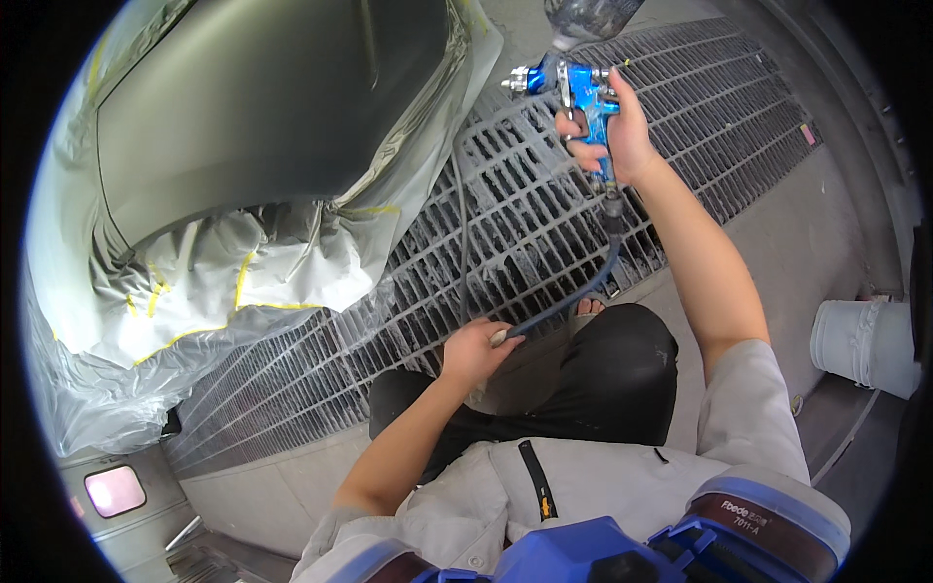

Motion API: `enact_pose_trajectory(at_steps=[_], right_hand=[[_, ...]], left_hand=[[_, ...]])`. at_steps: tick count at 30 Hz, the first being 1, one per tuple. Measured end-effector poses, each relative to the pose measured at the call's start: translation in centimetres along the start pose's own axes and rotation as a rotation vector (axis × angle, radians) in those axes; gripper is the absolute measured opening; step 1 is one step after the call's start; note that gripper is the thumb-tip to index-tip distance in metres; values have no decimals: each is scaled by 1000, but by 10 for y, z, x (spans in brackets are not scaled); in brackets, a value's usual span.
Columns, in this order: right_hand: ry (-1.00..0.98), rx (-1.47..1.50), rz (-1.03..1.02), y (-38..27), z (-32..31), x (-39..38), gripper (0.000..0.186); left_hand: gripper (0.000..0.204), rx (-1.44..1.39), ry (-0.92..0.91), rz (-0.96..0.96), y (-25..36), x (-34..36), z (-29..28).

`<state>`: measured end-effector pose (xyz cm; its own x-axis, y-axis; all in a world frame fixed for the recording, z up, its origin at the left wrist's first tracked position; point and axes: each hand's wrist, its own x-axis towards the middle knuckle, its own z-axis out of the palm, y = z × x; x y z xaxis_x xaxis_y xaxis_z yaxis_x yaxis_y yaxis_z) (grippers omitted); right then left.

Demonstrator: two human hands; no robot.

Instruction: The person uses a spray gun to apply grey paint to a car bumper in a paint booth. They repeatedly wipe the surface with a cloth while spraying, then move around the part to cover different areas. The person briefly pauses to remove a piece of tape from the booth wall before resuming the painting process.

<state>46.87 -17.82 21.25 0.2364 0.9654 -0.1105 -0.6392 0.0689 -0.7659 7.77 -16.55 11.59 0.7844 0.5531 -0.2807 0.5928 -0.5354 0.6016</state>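
Leftmost, a dark car body panel is framed by pale masking sheeting edged with yellow tape, and in this view the sheeting's outer edge ends just short of the nozzle of a blue spray gun. Lower and nearer the middle, the left hand is closed around a blue-grey air hose, which curves up to the base of the gun's handle. That handle lies against the palm of the right hand, fingers wrapped round its front, nozzle pointing left, a dark cup above it. Metal floor grating stretches open right of the gun; a white bucket sits well apart, far right
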Motion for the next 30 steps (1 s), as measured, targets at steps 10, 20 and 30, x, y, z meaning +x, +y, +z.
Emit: enact_pose_trajectory(at_steps=[10,20,30], right_hand=[[75,68,-66,-7,-3,26,73],[341,-141,-97,-79,92,-5,71],[433,-92,-90,-224,197,-40,73]], left_hand=[[32,3,-68,-107,3,18,-1],[27,-34,-284,-356,88,-15,-51],[31,-3,-277,-423,206,-45,-143]])
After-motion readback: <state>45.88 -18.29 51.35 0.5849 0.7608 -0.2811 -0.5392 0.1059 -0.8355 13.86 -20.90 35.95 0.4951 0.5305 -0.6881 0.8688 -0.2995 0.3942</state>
